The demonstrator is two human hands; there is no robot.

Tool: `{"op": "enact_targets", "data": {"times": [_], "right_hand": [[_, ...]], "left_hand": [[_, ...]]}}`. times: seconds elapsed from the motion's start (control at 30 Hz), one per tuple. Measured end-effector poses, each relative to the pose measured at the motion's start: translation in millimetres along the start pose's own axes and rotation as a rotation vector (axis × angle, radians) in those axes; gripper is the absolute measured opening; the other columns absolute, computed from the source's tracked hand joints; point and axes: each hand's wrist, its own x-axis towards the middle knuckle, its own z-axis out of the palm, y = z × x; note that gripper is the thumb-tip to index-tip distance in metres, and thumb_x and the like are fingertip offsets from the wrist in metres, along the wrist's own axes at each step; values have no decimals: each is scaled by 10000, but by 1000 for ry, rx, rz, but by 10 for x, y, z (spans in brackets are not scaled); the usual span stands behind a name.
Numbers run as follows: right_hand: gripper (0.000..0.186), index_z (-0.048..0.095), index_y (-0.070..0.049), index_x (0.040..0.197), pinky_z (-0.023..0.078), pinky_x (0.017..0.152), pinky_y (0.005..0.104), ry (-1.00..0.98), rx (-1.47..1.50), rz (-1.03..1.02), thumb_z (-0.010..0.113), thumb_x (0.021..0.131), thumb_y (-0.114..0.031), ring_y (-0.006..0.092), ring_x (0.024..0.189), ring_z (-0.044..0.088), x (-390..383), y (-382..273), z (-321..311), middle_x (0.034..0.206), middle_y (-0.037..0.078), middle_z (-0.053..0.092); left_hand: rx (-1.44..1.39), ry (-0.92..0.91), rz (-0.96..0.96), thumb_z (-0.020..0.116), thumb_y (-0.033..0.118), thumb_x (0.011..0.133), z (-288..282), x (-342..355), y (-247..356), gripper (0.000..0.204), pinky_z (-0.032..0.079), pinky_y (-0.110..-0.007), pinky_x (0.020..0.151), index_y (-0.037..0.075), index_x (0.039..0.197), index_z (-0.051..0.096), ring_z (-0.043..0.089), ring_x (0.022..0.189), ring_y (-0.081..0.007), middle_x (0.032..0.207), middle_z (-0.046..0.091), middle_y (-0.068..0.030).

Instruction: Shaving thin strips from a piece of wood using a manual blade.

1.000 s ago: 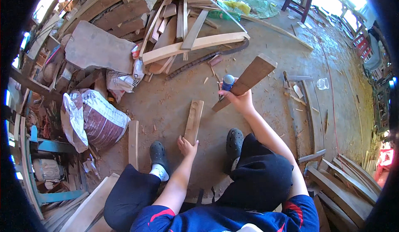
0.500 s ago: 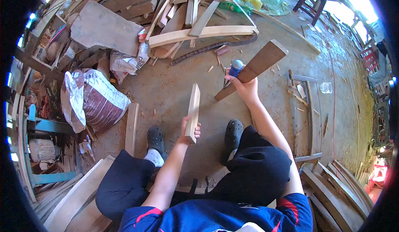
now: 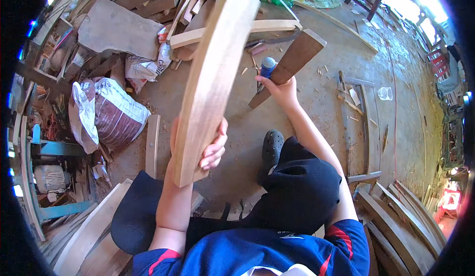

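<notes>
Close to the head camera, a pale wooden board stands upright, slightly tilted. My left hand is closed around its lower part, fingertips showing along the right edge. Farther right, my right hand grips a darker, tapered wood block. Against that block, the same hand also keeps a blue cylinder with a grey end; its exact kind is unclear. A thin dark thing beside the cylinder is too small to name. The two wood pieces are apart. My left foot is now hidden.
Stacked lumber lies ahead, with a curved pale beam in front. A sack and a blue machine stand are left. A wooden frame and clear cup lie right. Planks are lower right.
My left hand has lifted the pale board up toward the camera, so it looks much larger and covers part of the lumber. My right hand still holds its block and cylinder, slightly shifted in view.
</notes>
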Motion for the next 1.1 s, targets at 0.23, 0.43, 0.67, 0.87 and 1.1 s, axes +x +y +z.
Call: {"op": "enact_targets", "data": {"times": [0.23, 0.43, 0.67, 0.87, 1.1], "right_hand": [[246, 688, -21, 960, 521, 750, 278, -53, -72, 3, 832, 782, -110, 80, 812, 634, -21, -80, 102, 874, 9, 706], [219, 668, -20, 839, 495, 633, 276, -26, -20, -17, 840, 767, -134, 58, 682, 563, 1, -25, 172, 726, -3, 660], [216, 670, -18, 836, 493, 625, 268, -30, -82, 7, 842, 760, -125, 55, 672, 567, -9, -26, 128, 718, -5, 656], [252, 672, -15, 867, 499, 640, 271, 9, -18, -59, 851, 757, -155, 66, 684, 582, 8, -4, 186, 739, 6, 668], [267, 674, -16, 906, 509, 664, 286, -82, -100, -31, 845, 761, -159, 73, 705, 589, -28, -4, 156, 767, 12, 680]], "left_hand": [[63, 32, -93, 609, 385, 937, 18, 10, 60, 527, 543, -370, 566, -38, 1178, 407, 638, 643, -266, 782, 553, -142], [-52, 57, -173, 589, 398, 946, -131, 140, -8, 502, 551, -376, 565, -38, 1140, 433, 646, 644, -269, 782, 564, -146], [179, -55, -72, 532, 388, 977, -53, 79, 17, 418, 549, -342, 538, -18, 1025, 446, 636, 590, -265, 736, 559, -130], [163, 315, -196, 519, 384, 971, 11, 123, -178, 369, 502, -296, 443, 21, 949, 457, 596, 496, -209, 657, 539, -101], [406, 239, 26, 516, 412, 961, 65, -6, -172, 363, 465, -267, 405, 50, 951, 495, 558, 445, -166, 613, 527, -60]]}}
